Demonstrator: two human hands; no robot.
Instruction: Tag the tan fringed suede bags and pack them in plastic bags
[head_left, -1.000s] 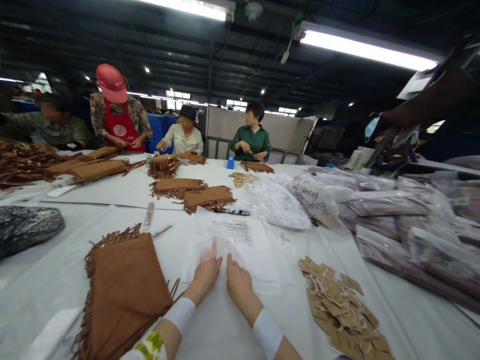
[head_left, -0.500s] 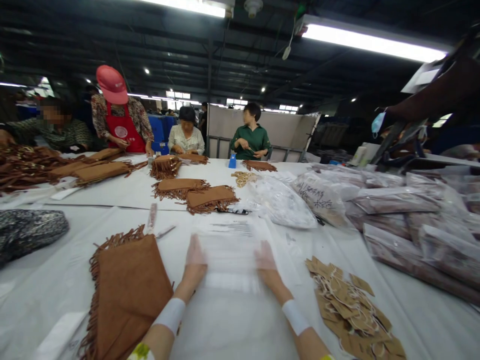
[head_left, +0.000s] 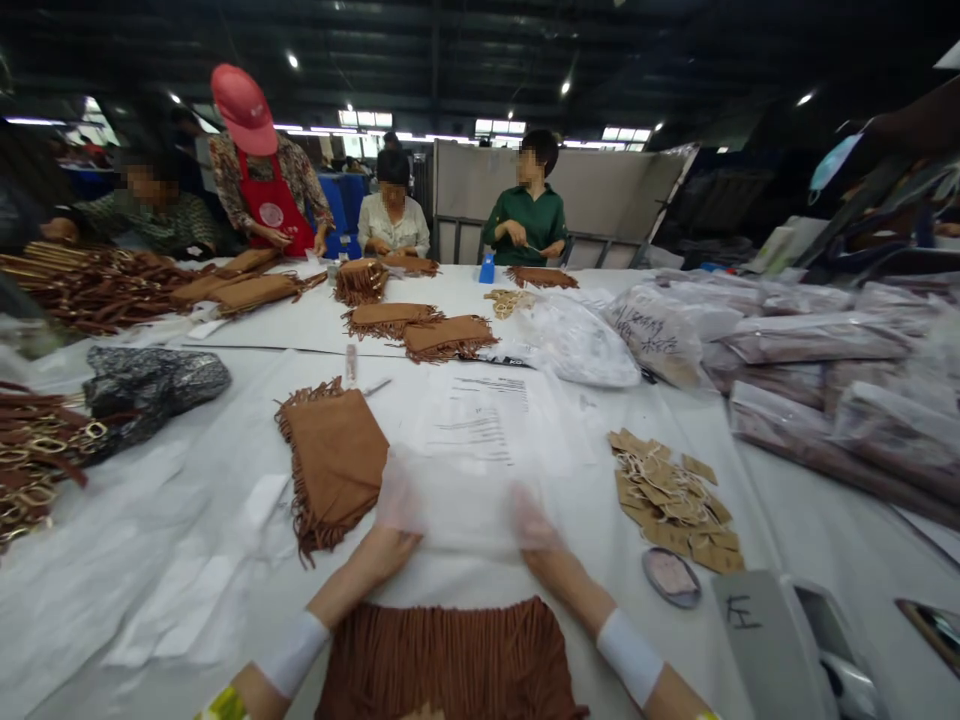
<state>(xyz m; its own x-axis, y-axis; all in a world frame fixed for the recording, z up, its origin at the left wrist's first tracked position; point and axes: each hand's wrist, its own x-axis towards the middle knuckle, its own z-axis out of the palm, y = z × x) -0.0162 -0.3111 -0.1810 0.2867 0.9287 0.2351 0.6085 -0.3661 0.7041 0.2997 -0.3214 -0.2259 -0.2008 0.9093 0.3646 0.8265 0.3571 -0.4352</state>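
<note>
A translucent plastic bag [head_left: 457,505] with its near edge raised spans the space between my hands. My left hand [head_left: 401,505] shows hazily through the film on its left side, and my right hand [head_left: 531,515] through the right. Both hands are blurred, but the fingers look stretched forward, apart from each other across the bag's width. Beyond them lie flat plastic bags with printed lines [head_left: 480,425]. Close to me, below the hands, lies a brown fringed suede piece [head_left: 450,655]. Another brown fringed piece [head_left: 337,460] rests to the left of my left hand.
Kraft tags with white strings [head_left: 671,495] are piled at right, near a round dish [head_left: 671,577] and a grey box [head_left: 772,640]. Packed bags [head_left: 817,340] are stacked at far right. Brown straps with gold buckles [head_left: 37,450] lie left. Several people work across the table.
The view has tilted down, bringing the near fringed piece, dish and grey box into sight. My hands remain at the plastic bag, whose film now rises more around them.
</note>
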